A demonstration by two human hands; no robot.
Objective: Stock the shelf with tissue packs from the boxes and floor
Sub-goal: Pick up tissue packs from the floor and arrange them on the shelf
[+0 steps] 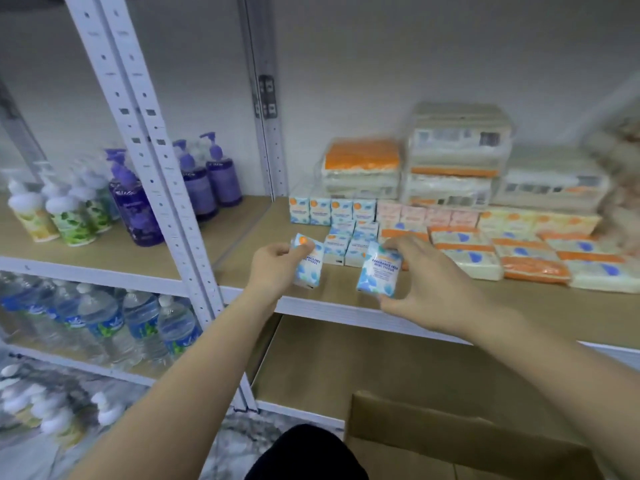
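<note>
My left hand (273,266) grips a small blue-and-white mini tissue pack (309,263) just above the front of the brown shelf board (242,251). My right hand (424,282) holds a second, identical mini tissue pack (378,275) by its edges, upright, near the shelf's front lip. Right behind them stand several more blue mini packs (332,211) in rows. Pink packs (427,216), orange-and-white flat packs (464,252) and tall wrapped stacks (457,154) fill the shelf to the right and back.
White slotted uprights (152,161) divide this bay from the left one, which holds purple pump bottles (207,174) and green-labelled bottles (74,220). Water bottles (104,323) sit below them. An open cardboard box (450,441) stands at the bottom, below a bare lower shelf (381,368).
</note>
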